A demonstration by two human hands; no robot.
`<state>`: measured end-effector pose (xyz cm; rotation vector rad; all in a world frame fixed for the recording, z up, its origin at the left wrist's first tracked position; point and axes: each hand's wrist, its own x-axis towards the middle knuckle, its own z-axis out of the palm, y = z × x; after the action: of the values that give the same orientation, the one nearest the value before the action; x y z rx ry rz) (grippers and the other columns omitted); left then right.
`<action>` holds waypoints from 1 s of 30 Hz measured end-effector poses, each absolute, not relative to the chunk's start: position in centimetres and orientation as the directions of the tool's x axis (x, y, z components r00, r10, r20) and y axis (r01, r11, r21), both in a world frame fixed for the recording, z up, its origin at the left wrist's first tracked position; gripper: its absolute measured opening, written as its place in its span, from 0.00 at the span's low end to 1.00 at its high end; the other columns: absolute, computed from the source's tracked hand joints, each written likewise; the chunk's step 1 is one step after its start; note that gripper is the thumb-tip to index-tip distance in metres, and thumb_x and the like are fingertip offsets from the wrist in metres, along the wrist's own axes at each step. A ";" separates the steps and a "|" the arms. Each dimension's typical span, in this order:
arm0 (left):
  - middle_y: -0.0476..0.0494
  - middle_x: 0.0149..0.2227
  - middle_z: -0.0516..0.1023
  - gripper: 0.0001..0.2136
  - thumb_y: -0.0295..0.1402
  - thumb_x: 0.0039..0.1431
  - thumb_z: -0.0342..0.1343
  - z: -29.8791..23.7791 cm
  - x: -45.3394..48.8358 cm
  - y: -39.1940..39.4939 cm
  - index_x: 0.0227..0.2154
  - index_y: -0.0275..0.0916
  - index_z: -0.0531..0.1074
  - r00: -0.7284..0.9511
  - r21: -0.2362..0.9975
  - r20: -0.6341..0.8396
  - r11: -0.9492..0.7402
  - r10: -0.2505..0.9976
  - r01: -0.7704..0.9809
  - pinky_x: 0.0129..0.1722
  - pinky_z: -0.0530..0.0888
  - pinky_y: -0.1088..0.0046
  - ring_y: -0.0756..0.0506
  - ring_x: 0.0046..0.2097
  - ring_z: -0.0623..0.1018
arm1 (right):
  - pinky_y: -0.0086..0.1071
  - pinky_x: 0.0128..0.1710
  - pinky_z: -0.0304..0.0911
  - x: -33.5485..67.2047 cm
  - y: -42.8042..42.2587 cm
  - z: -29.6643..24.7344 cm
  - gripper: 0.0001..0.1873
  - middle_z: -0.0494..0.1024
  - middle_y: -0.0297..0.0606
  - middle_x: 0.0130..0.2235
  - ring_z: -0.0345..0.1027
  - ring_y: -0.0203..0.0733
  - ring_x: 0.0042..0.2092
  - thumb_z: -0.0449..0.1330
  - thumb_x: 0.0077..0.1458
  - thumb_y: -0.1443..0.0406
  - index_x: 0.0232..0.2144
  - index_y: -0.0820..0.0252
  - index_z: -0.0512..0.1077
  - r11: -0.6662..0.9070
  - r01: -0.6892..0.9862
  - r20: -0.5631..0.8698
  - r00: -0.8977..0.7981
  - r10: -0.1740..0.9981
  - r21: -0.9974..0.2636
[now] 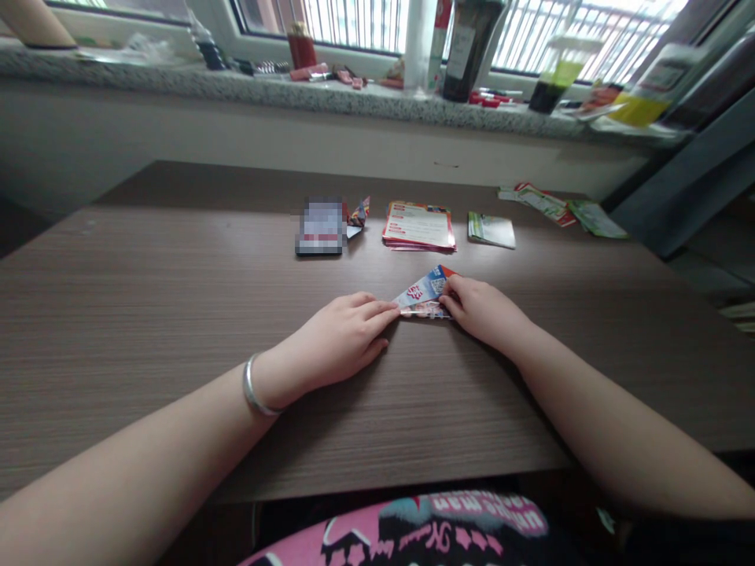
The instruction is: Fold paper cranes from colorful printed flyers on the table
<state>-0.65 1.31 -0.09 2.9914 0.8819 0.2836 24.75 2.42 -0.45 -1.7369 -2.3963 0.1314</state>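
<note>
A folded piece of printed paper (420,294), blue and white with a QR code and a red corner, lies on the wooden table in a pointed shape. At its left tip rest the fingertips of my left hand (348,334), fingers stretched out and lying flat, with a silver bangle on the wrist. My right hand (487,310) pinches the paper's right end between thumb and fingers, which hide part of that edge. Beyond the hands lie a stack of printed red-and-white sheets (418,226) and a small folded paper shape (359,214).
A phone (320,228) with a blurred screen lies left of the folded shape. Right of the stack are a small green-and-white card pile (491,231) and several colourful paper strips (551,204). Bottles and small items line the stone windowsill (248,93) behind the table (177,283).
</note>
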 end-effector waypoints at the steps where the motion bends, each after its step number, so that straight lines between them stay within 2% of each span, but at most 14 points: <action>1: 0.39 0.58 0.72 0.20 0.32 0.65 0.49 -0.1 -0.7 1.4 0.59 0.34 0.66 0.826 0.073 0.181 -0.845 0.533 0.530 0.57 0.71 0.60 0.41 0.54 0.72 | 0.32 0.31 0.57 24.8 2.3 -0.3 0.08 0.79 0.41 0.35 0.71 0.43 0.34 0.53 0.62 0.63 0.32 0.58 0.69 0.307 0.937 0.074 -0.299 0.951 -0.165; 5: 0.43 0.56 0.74 0.19 0.31 0.65 0.49 -0.8 -1.0 2.0 0.57 0.36 0.69 0.818 0.123 0.246 -0.854 0.520 0.506 0.62 0.67 0.56 0.37 0.63 0.64 | 0.32 0.31 0.55 25.1 2.2 0.4 0.09 0.79 0.40 0.35 0.71 0.43 0.34 0.52 0.62 0.61 0.32 0.58 0.68 0.263 0.949 -0.027 -0.272 0.962 -0.175; 9: 0.46 0.59 0.71 0.20 0.31 0.65 0.48 -1.5 -1.4 2.6 0.59 0.38 0.66 0.848 0.163 0.224 -0.877 0.480 0.453 0.63 0.66 0.56 0.38 0.65 0.62 | 0.30 0.30 0.53 25.7 2.7 0.4 0.09 0.79 0.39 0.34 0.70 0.42 0.35 0.52 0.61 0.60 0.31 0.57 0.68 0.228 0.941 -0.069 -0.252 0.965 -0.251; 13: 0.46 0.62 0.68 0.21 0.30 0.66 0.48 -1.7 -1.6 2.7 0.61 0.37 0.64 0.855 0.156 0.225 -0.883 0.468 0.443 0.65 0.63 0.56 0.38 0.67 0.59 | 0.30 0.28 0.51 25.9 2.9 0.1 0.10 0.78 0.38 0.31 0.69 0.41 0.32 0.53 0.60 0.59 0.29 0.57 0.67 0.222 0.946 -0.046 -0.239 0.970 -0.236; 17: 0.45 0.62 0.68 0.21 0.31 0.66 0.48 -1.8 -1.6 2.6 0.61 0.38 0.63 0.855 0.156 0.226 -0.884 0.467 0.441 0.63 0.66 0.56 0.39 0.64 0.63 | 0.31 0.27 0.47 25.6 2.5 0.2 0.12 0.78 0.37 0.31 0.68 0.41 0.31 0.52 0.61 0.57 0.30 0.56 0.69 0.233 0.962 0.024 -0.232 0.972 -0.140; 20: 0.44 0.61 0.69 0.21 0.31 0.66 0.48 -1.8 -1.5 2.6 0.61 0.39 0.63 0.852 0.153 0.230 -0.882 0.470 0.445 0.62 0.67 0.56 0.39 0.63 0.65 | 0.32 0.28 0.48 25.3 2.2 0.3 0.17 0.78 0.37 0.33 0.68 0.40 0.33 0.50 0.62 0.54 0.30 0.56 0.72 0.303 0.948 0.112 -0.292 0.950 -0.097; 23: 0.44 0.60 0.69 0.21 0.31 0.66 0.49 -1.6 -1.3 2.5 0.61 0.39 0.64 0.850 0.146 0.239 -0.883 0.469 0.446 0.61 0.68 0.57 0.39 0.62 0.67 | 0.33 0.33 0.53 25.1 1.9 0.5 0.20 0.78 0.39 0.36 0.68 0.42 0.37 0.51 0.62 0.51 0.29 0.57 0.74 0.428 0.903 0.225 -0.412 0.883 -0.023; 25: 0.44 0.60 0.70 0.21 0.30 0.65 0.49 -1.5 -1.2 2.5 0.61 0.39 0.64 0.851 0.136 0.252 -0.888 0.460 0.439 0.60 0.69 0.57 0.39 0.61 0.67 | 0.36 0.41 0.56 24.8 1.7 0.5 0.20 0.78 0.39 0.37 0.67 0.44 0.40 0.52 0.63 0.52 0.30 0.57 0.75 0.517 0.853 0.281 -0.513 0.811 0.066; 28: 0.43 0.59 0.71 0.21 0.29 0.65 0.49 -1.3 -1.0 2.4 0.60 0.39 0.65 0.852 0.124 0.277 -0.896 0.445 0.427 0.60 0.69 0.57 0.40 0.60 0.68 | 0.41 0.56 0.50 24.0 1.3 0.6 0.19 0.79 0.38 0.37 0.66 0.44 0.42 0.49 0.65 0.57 0.32 0.57 0.75 0.629 0.762 0.306 -0.643 0.702 0.156; 30: 0.41 0.58 0.72 0.21 0.29 0.64 0.50 -1.3 -1.0 2.4 0.60 0.38 0.65 0.851 0.119 0.291 -0.899 0.438 0.422 0.60 0.69 0.57 0.40 0.60 0.69 | 0.42 0.59 0.47 23.3 1.1 0.4 0.20 0.79 0.39 0.36 0.66 0.45 0.42 0.48 0.66 0.57 0.33 0.58 0.75 0.658 0.734 0.301 -0.674 0.675 0.167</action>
<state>-1.00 2.39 -1.27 2.9730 0.6907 0.4853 23.28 1.08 0.38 -1.1474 -2.6625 -0.4077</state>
